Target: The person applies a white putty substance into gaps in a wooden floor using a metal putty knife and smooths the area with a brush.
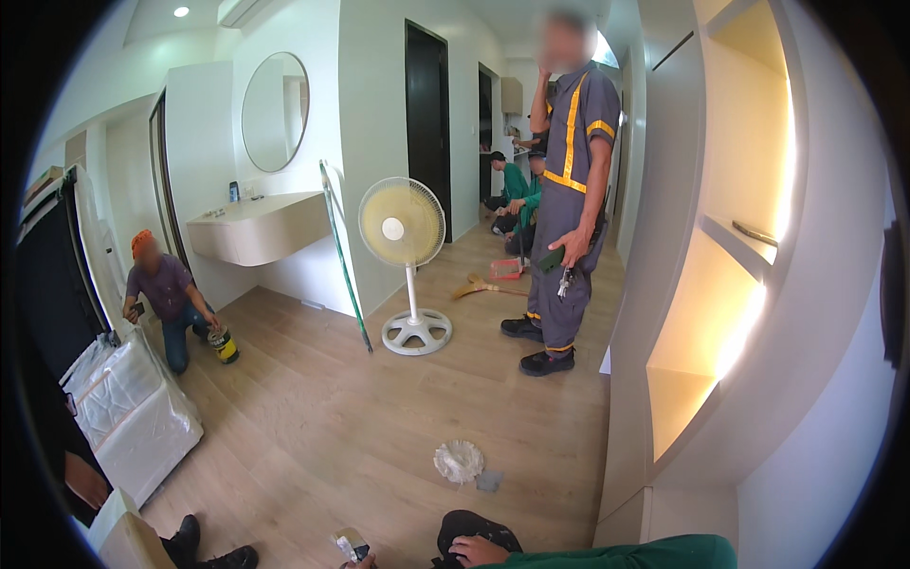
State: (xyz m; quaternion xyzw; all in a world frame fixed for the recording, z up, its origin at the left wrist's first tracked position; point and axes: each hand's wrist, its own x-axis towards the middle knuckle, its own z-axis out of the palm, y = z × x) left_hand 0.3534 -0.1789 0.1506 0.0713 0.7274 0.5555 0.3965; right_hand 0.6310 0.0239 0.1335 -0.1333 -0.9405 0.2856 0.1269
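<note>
My right hand [477, 551], at the end of a green sleeve [626, 554], rests on my black-clad knee [474, 527]. Its fingers lie over the cloth, with nothing visible in them. At the lower edge only the fingertips of my left hand [360, 562] show, closed on a small flat object [351, 544]. That piece looks whitish with a dark part; its exact kind cannot be made out. On the wooden floor ahead lies a crumpled white, round-edged thing [459, 461], with a small grey square piece [489, 482] against its right side.
A standing fan [403, 228] and green pole [346, 256] stand ahead. One person [573, 142] stands on the right; another [166, 294] kneels beside a can [223, 344]. A plastic-wrapped item [137, 412] and another person's shoes [204, 548] are left. Lit shelves [706, 351] line the right.
</note>
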